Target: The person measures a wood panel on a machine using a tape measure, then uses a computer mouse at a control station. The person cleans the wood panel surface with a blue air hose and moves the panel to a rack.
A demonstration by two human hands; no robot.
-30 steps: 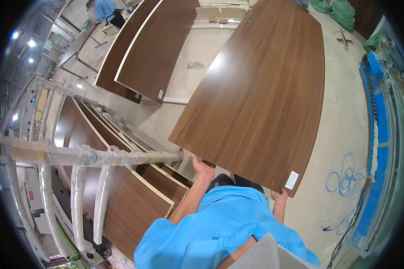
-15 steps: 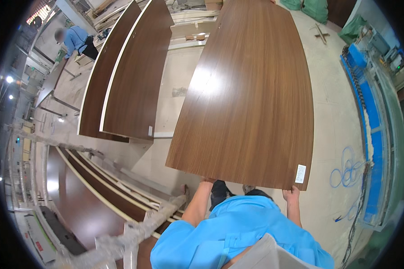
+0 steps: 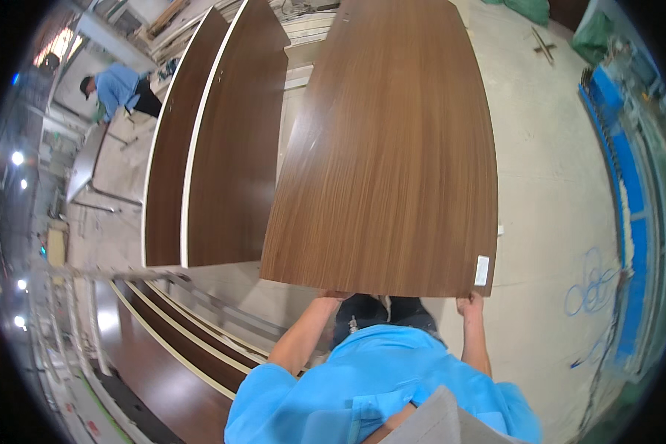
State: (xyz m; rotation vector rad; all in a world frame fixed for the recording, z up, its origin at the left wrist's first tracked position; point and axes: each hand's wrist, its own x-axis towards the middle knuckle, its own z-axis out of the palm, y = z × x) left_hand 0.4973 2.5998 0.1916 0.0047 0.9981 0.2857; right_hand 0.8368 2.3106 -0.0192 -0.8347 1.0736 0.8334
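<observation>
A long brown wood-grain panel [image 3: 385,163] stretches away in front of me, its near edge at my waist and a small white label near its right corner. My left hand [image 3: 333,294] grips that near edge left of the middle, most of its fingers hidden under the board. At the right corner, just below the label, my right hand [image 3: 470,302] is closed on the same edge. Two more brown panels, a nearer one [image 3: 237,148] and an outer one [image 3: 172,170], stand on edge to the left, showing pale rims.
Several brown boards [image 3: 163,370] lean on a wrapped rack at lower left. Blue machinery [image 3: 625,170] lines the right side, with a coiled blue hose [image 3: 592,292] on the floor [image 3: 540,200]. A person in blue [image 3: 118,89] bends over a table [image 3: 89,159] at far left.
The held panel and both my hands have shifted left in view, bringing the panel closer to the standing panels. Both hands keep their grip. The person at far left has moved slightly.
</observation>
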